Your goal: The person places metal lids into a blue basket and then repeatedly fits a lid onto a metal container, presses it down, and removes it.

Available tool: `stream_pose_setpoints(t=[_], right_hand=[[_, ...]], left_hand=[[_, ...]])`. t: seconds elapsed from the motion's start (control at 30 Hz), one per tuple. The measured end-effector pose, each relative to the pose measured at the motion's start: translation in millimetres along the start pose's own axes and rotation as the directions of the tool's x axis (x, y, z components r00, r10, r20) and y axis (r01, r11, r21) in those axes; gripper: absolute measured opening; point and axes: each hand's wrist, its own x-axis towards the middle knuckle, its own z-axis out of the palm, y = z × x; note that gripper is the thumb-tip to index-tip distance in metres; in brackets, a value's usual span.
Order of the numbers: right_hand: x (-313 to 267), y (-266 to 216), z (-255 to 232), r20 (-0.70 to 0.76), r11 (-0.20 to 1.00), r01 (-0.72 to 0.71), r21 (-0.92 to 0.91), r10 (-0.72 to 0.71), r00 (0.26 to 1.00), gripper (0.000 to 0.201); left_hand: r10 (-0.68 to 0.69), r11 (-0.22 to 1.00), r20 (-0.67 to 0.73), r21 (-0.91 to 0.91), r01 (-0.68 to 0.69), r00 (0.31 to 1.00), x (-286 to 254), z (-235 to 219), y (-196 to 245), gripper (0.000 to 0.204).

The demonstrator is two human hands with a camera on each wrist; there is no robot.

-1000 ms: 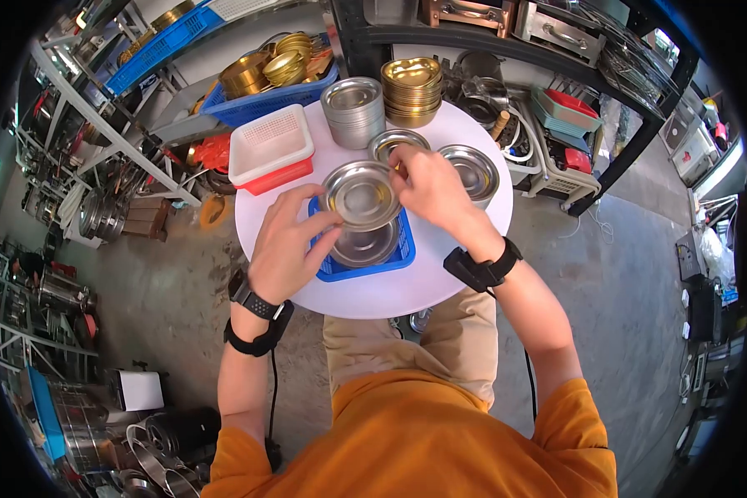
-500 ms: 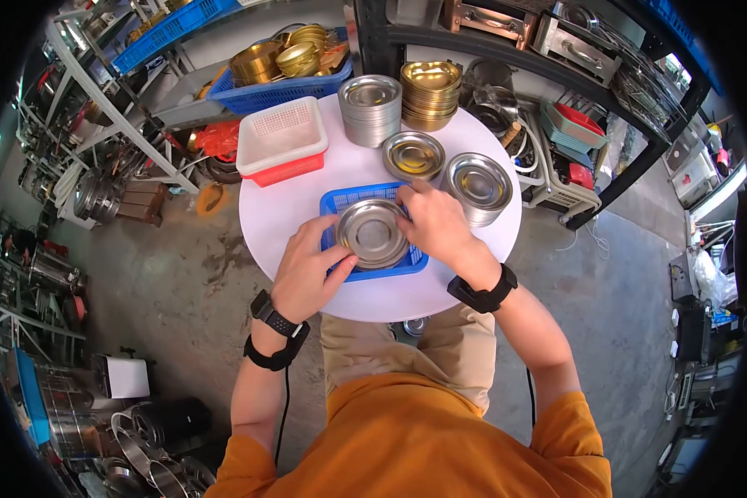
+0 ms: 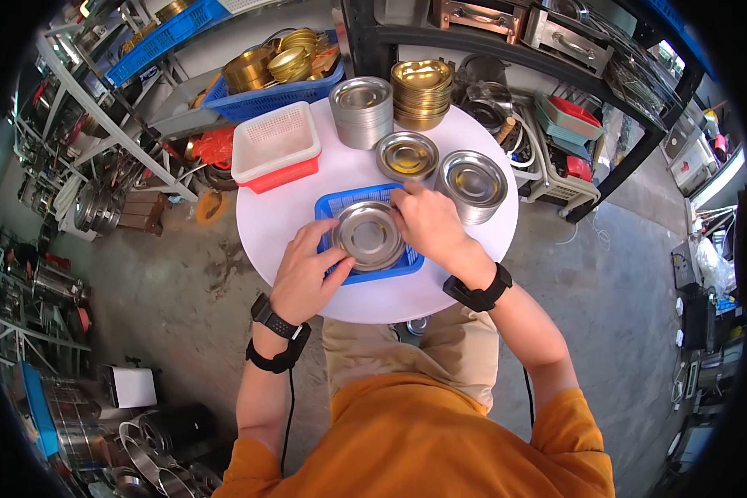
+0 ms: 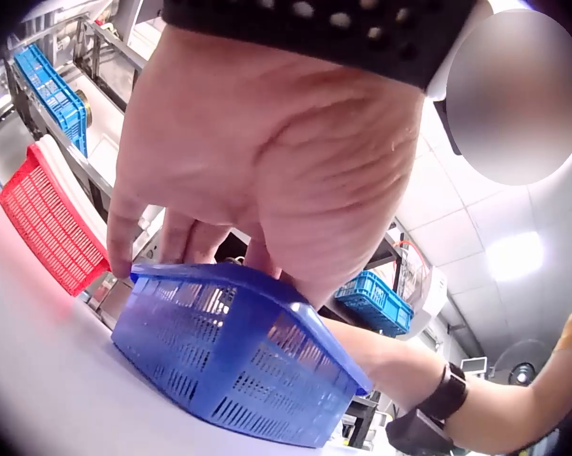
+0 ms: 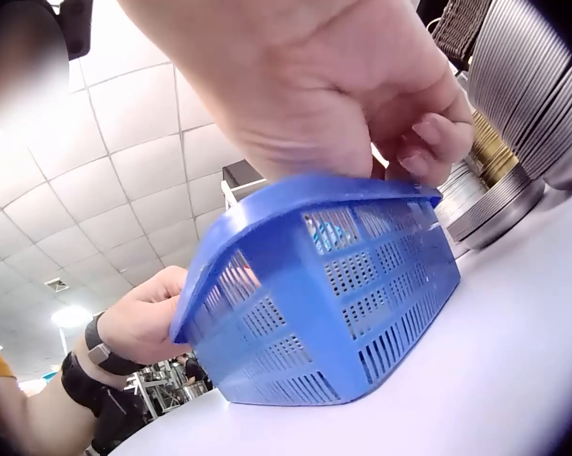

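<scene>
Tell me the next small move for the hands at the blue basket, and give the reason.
Probably let go and lift both hands clear: the steel plate already sits inside the blue basket, with the left hand and right hand on its edges.

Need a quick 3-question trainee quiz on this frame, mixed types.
1. True or false: both hands are on the steel dish in the blue basket.
2. The white tray sits on: A) a red tray B) the gold stack C) the floor.
3. Fill in: beside the grey stack stands a stack of ___ dishes.

Key: 1 true; 2 A; 3 gold.
</scene>
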Motion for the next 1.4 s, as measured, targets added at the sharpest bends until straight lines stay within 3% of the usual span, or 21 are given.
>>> stream_pose_setpoints(t=[0.13, 0.2, 0.33, 0.4, 0.43, 0.63, 0.77, 0.83, 1.03, 1.27, 1.4], right_hand=[[-1.4, 8.0, -12.4, -0.044, 0.990, -0.016, 0.144, 0.022, 0.999, 0.012], [-1.4, 17.2, -24.2, -0.172, 0.968, 0.010, 0.249, 0.034, 0.985, 0.012], [4.8, 56.4, -54.3, -0.348, 0.990, 0.002, 0.144, 0.048, 0.936, 0.013], [7.3, 83.1, -65.0, -0.385, 0.996, -0.033, 0.079, 0.061, 0.921, 0.012], [7.6, 91.5, -71.0, -0.352, 0.988, -0.113, 0.103, 0.142, 0.925, 0.011], [6.7, 135.2, -69.7, -0.318, 0.975, -0.209, 0.075, 0.222, 0.922, 0.013], [2.8, 145.4, -61.4, -0.193, 0.955, -0.294, 0.031, 0.294, 0.936, 0.016], [0.3, 148.5, -58.8, -0.208, 0.952, -0.305, 0.026, 0.304, 0.930, 0.016], [-4.5, 154.0, -56.2, -0.193, 0.932, -0.352, 0.082, 0.361, 0.912, 0.014], [-2.0, 148.1, -63.3, -0.254, 0.945, -0.320, 0.063, 0.326, 0.911, 0.011], [2.4, 137.2, -71.4, -0.285, 0.959, -0.278, 0.059, 0.283, 0.916, 0.011]], left_hand=[[-0.022, 0.999, 0.020, 0.032, 0.021, 1.000, 9.2, -5.2, 10.2, 0.018], [0.046, 0.998, 0.050, 0.039, -0.048, 0.998, 22.5, -11.3, 15.0, 0.021], [0.137, 0.990, 0.112, -0.039, -0.134, 0.984, 60.0, -23.5, 37.4, 0.022], [0.265, 0.964, 0.168, -0.070, -0.256, 0.950, 83.3, -24.3, 52.9, 0.023], [0.270, 0.962, 0.168, -0.070, -0.262, 0.948, 94.3, -19.5, 57.6, 0.023], [0.412, 0.904, 0.325, -0.029, -0.427, 0.851, 156.9, 27.7, 82.6, 0.023], [0.383, 0.888, 0.448, 0.062, -0.456, 0.807, 180.3, 62.1, 87.4, 0.021], [0.311, 0.897, 0.534, 0.108, -0.428, 0.786, 187.2, 71.7, 89.5, 0.018], [0.276, 0.875, 0.535, 0.205, -0.439, 0.799, 191.7, 84.9, 84.5, 0.014], [0.262, 0.903, 0.495, 0.177, -0.392, 0.828, 189.1, 74.6, 86.2, 0.013], [0.320, 0.902, 0.417, 0.140, -0.408, 0.851, 184.0, 52.4, 84.1, 0.012]])
